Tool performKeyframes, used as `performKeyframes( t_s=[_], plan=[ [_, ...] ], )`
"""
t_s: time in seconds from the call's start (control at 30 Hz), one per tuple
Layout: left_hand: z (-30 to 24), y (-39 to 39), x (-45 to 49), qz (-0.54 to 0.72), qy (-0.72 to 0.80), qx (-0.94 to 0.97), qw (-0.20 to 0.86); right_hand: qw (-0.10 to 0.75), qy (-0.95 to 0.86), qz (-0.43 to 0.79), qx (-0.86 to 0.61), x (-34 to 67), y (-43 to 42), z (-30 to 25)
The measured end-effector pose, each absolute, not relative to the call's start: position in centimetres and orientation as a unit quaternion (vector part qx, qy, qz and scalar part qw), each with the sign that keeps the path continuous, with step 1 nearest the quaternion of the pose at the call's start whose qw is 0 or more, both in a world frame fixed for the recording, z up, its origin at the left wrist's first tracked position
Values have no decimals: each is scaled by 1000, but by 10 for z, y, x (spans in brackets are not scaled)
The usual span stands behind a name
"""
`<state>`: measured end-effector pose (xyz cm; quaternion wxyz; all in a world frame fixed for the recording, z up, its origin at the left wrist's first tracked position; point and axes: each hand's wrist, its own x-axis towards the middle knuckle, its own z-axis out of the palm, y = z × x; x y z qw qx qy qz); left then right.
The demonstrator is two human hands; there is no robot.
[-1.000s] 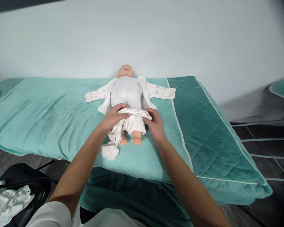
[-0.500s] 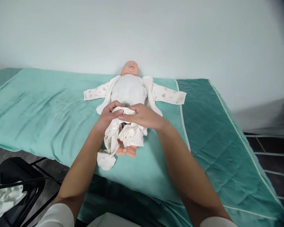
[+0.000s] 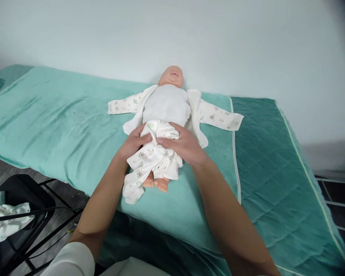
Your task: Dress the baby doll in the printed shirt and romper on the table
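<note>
A baby doll (image 3: pixel 166 101) lies on its back, its head toward the wall and its bare feet (image 3: pixel 161 184) toward me. Under its arms and back spreads an open white printed jacket (image 3: pixel 220 116), both sleeves stretched sideways. Bunched white printed baby pants (image 3: pixel 152 153) cover its lower body and legs, one leg of the cloth trailing to the left of the feet. My left hand (image 3: pixel 135 142) grips the left side of the pants, thumb on top. On the right side, my right hand (image 3: pixel 186 145) grips the same cloth, its thumb pointing inward. Some fingers are hidden by fabric.
A light green sheet (image 3: pixel 60 126) covers the bed, with a darker quilted pad (image 3: pixel 270 168) at the right. At lower left stands a black folding chair (image 3: pixel 28 191) holding white cloths (image 3: pixel 8 218). A white wall (image 3: pixel 172 34) runs behind the bed.
My hands have moved apart, spreading the pants wider over the doll's lower belly and thighs. The camera view has shifted, so the doll appears farther right.
</note>
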<state>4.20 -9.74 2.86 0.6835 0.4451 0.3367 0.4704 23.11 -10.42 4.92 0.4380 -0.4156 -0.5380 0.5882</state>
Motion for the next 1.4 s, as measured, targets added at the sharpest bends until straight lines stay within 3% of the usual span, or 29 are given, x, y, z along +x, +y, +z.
performKeyframes(
  t_s=[0.13, 0.2, 0.4, 0.53, 0.63, 0.77, 0.83, 1.03, 1.13, 1.27, 1.4],
  plan=[
    [26, -97, 42, 489, 366, 451, 651, 302, -658, 576, -380, 235, -107, 60],
    [27, -97, 39, 479, 377, 465, 642, 280, -655, 577, -400, 235, -108, 59],
    [38, -97, 33, 354, 317, 605, 639, 504, -475, 571, -440, 225, -104, 36],
    [40, -102, 35, 326, 320, 566, 687, 537, -451, 573, -425, 223, -103, 35],
    [37, -106, 40, 412, 332, 477, 702, 477, -508, 582, -419, 226, -106, 48],
    [30, -107, 45, 476, 329, 419, 700, 309, -637, 568, -420, 231, -112, 63],
    [28, -107, 45, 486, 325, 415, 697, 282, -643, 558, -442, 230, -114, 63],
    [32, -105, 37, 425, 325, 473, 700, 469, -465, 606, -442, 219, -113, 42],
    [36, -102, 31, 377, 315, 521, 698, 517, -416, 608, -436, 216, -110, 36],
    [35, -102, 28, 344, 335, 518, 708, 544, -406, 596, -428, 214, -109, 34],
    [30, -104, 34, 441, 342, 444, 701, 485, -479, 603, -414, 219, -110, 39]
  ],
)
